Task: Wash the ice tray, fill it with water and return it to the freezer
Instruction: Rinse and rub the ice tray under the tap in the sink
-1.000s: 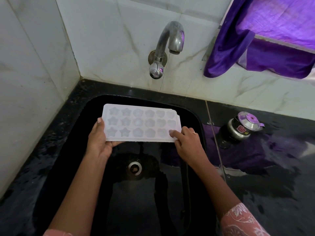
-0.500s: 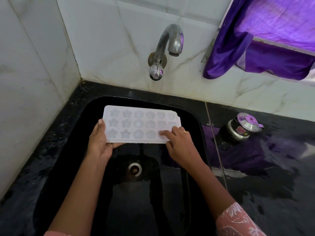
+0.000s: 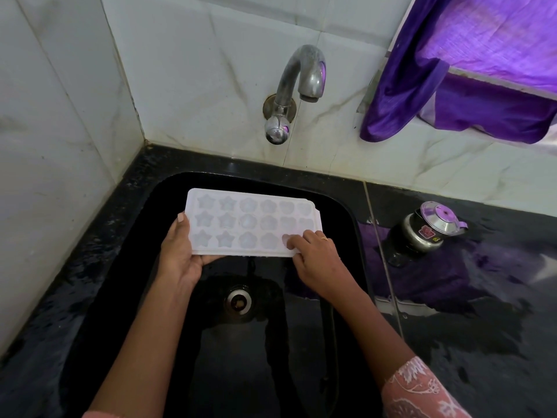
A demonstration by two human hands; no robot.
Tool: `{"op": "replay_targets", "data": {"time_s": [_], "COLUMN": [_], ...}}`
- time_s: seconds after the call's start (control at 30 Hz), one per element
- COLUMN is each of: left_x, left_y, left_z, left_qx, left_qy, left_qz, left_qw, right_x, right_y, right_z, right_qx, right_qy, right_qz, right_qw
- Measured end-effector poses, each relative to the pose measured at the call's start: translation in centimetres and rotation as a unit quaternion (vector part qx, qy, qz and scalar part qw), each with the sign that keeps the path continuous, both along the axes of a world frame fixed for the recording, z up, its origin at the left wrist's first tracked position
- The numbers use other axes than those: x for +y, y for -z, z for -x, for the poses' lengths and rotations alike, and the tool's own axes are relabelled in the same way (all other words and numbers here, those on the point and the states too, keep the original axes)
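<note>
A white ice tray [image 3: 250,221] with star and flower shaped cells is held level over the black sink [image 3: 340,206]. My left hand [image 3: 179,254] grips its left end, thumb on top and fingers underneath. My right hand [image 3: 316,260] rests on the tray's near right corner, with fingertips pressed into a cell of the front row. The steel tap [image 3: 301,79] juts from the tiled wall above the tray, and no water runs from it.
The sink drain [image 3: 239,301] lies below the tray. A small steel lidded pot [image 3: 428,230] stands on the wet black counter [image 3: 482,327] to the right. A purple curtain [image 3: 452,86] hangs at the upper right. White tiled walls close the left and back.
My right hand has slid from the tray's right edge onto its top, fingertips now in a front-row cell. The tray and my left hand have barely moved.
</note>
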State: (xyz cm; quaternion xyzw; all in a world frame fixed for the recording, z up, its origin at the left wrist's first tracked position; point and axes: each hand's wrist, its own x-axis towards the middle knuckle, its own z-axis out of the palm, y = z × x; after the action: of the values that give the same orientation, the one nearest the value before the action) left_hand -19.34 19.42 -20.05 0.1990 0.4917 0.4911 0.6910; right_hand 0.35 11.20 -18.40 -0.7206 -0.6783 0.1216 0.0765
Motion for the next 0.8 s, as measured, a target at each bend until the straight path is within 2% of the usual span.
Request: {"op": "replay_targets", "data": {"time_s": [0.63,0.8], "left_x": [0.0,0.1], "left_y": [-0.1,-0.3], "left_z": [-0.2,-0.3], "left_qx": [-0.007,0.001], "left_qy": [-0.001,0.001], "left_qz": [-0.005,-0.013], "left_qw": [1.000,1.000], "right_x": [-0.1,-0.3], "right_y": [-0.4,-1.3], "right_z": [-0.2,0.8], "right_qx": [0.018,0.037], "right_qy": [0.012,-0.007], "right_qz": [-0.020,-0.076], "right_qw": [1.000,0.996]}}
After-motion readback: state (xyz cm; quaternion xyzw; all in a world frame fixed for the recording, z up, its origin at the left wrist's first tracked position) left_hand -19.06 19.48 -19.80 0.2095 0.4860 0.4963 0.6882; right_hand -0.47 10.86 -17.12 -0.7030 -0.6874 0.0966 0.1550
